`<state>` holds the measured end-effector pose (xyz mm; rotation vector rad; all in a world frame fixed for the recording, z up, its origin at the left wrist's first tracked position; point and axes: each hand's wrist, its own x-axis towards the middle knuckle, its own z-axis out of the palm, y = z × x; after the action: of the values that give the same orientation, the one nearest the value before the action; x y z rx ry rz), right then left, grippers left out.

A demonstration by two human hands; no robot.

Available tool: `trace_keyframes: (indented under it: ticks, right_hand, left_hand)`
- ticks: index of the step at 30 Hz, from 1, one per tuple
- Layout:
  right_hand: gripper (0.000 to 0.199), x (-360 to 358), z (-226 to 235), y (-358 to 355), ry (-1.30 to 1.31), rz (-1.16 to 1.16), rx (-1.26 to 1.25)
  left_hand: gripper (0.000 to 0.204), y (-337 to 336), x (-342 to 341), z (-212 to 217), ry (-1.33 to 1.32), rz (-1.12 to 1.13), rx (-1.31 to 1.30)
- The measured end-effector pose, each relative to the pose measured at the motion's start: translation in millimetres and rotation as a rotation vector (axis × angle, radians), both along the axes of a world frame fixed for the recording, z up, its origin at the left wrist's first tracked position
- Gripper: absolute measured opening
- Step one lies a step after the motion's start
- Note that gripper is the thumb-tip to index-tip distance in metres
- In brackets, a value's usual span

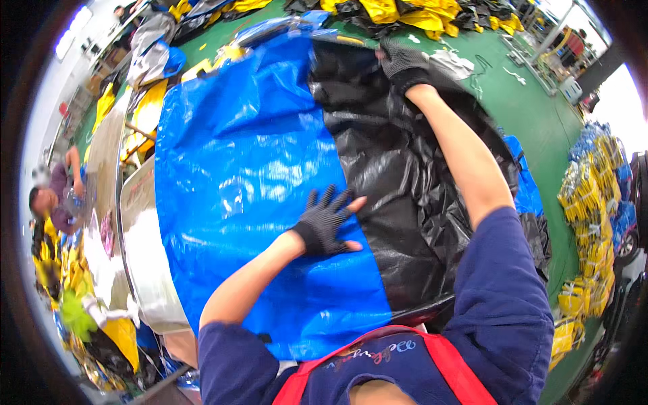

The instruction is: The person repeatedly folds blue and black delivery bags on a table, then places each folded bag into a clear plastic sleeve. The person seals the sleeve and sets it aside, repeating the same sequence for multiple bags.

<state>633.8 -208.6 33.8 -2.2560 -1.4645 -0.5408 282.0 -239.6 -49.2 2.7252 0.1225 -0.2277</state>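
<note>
A large sheet of shiny tarpaulin lies spread out before me, with a blue part (236, 148) on the left and a creased black part (378, 162) on the right, meeting along a line down the middle. My left hand (325, 224), in a dark knit glove with bare thumb and fingertip, rests flat with fingers spread on the blue part beside that line. Farther off, my gloved right hand (403, 65) is closed at the far edge of the black part, its fingertips partly hidden there.
A metal-topped work table (152, 250) shows under the sheet's left side. Folded yellow bundles (587, 209) are stacked at the right. Yellow and black sheets (385, 12) heap up at the far side on the green floor (499, 74). Another person (61, 199) works at the left.
</note>
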Motion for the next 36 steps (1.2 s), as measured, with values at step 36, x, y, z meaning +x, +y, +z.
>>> trace_keyframes:
  ticks: [36]
  right_hand:
    - [0.085,-93,-89,-252,-0.041,0.065,-0.454]
  left_hand:
    - [0.090,-17,-186,-34,0.051,0.461,0.489]
